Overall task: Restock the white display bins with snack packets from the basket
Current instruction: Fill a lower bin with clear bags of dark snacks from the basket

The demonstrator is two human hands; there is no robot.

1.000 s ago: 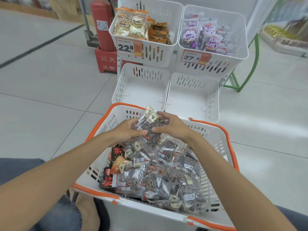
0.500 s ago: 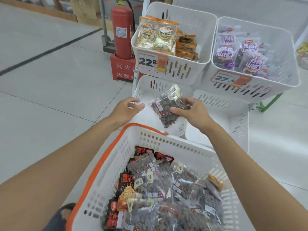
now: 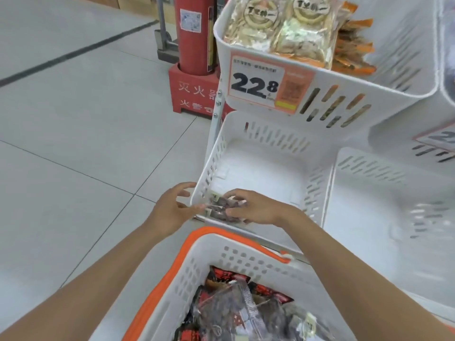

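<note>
A clear snack packet (image 3: pixel 220 208) of dark pieces lies low in the near left corner of the lower left white bin (image 3: pixel 261 158). My right hand (image 3: pixel 253 208) reaches over the bin's front rim and grips the packet. My left hand (image 3: pixel 170 209) hovers just outside the bin's left front corner, fingers spread, holding nothing. Below, the white basket with orange rim (image 3: pixel 197 244) holds several more packets (image 3: pixel 236 308), dark clear ones and red ones.
The lower right bin (image 3: pixel 384 193) stands beside the left one. Two upper bins overhang them; the left one (image 3: pixel 327 94) holds beige and orange packs and a 22.8 price tag (image 3: pixel 256 82). A red fire extinguisher (image 3: pixel 194 35) stands on the tiled floor at the left.
My right hand has carried the packet from above the bin rim down into the lower left bin. The left hand has let go and stays outside the bin. The view moved closer.
</note>
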